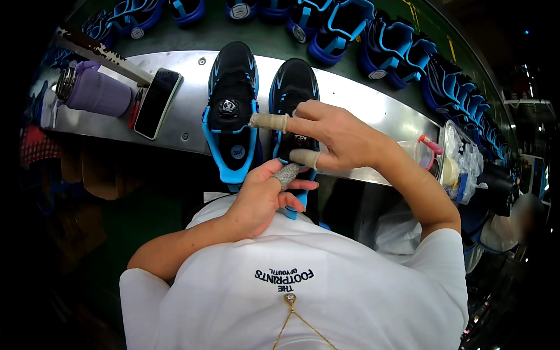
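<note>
Two black shoes with bright blue collars lie side by side, toes away from me. The left shoe (232, 73) has a round dial on its tongue. The right shoe (295, 79) sits slightly nearer, partly covered by both hands. My left hand (259, 195) is at its collar and heel opening, fingers loosely curled there, one finger in a grey knitted wrap; its grip is partly hidden. Over the tongue and dial, my right hand (338, 137) is open, taped index finger stretched left and taped thumb apart from it. The thumb comes close to the left hand's wrapped finger.
A metal ledge (367, 114) runs under the shoes. On its left are a purple tumbler (100, 90), a phone (158, 104) and a worn bar (108, 58). Several similar shoes (341, 32) line the green surface beyond. At right stands a tray (458, 154) with plastic bags.
</note>
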A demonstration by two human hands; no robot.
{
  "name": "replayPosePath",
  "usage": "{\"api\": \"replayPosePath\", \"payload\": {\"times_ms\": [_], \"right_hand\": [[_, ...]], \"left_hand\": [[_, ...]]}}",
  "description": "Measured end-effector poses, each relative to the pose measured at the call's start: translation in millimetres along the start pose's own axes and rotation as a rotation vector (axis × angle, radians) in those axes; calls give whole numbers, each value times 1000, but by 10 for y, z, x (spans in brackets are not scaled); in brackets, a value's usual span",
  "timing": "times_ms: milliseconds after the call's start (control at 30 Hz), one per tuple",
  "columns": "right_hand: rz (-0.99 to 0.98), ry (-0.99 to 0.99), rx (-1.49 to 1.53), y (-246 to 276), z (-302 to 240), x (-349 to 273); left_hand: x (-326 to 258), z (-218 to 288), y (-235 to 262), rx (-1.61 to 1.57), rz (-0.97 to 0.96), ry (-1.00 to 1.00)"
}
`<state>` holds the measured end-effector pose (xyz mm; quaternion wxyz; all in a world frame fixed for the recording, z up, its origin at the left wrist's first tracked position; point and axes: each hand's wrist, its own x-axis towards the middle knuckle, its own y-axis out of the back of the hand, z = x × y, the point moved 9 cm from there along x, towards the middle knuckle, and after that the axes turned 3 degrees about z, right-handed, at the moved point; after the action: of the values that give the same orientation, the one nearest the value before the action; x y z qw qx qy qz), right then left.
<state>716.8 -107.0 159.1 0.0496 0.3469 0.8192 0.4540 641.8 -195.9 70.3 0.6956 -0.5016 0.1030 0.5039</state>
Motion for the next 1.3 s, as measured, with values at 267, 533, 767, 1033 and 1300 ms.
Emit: {"api": "replayPosePath", "payload": {"times_ms": [267,533,767,1033,1300], "right_hand": [[88,-273,124,-37,267,-181],[48,-683,232,149,797,-240],[87,-580,195,138,610,-109],[53,-604,198,164,620,-115],[33,-619,184,236,596,-116]], "left_hand": [[-42,98,-125,250,-4,134],[-218,1588,141,1265,339,-990],[-250,1541,154,1366,302,-968],[-262,1562,139,1359,246,-796],[-229,1463,17,1303,199,-814]]}}
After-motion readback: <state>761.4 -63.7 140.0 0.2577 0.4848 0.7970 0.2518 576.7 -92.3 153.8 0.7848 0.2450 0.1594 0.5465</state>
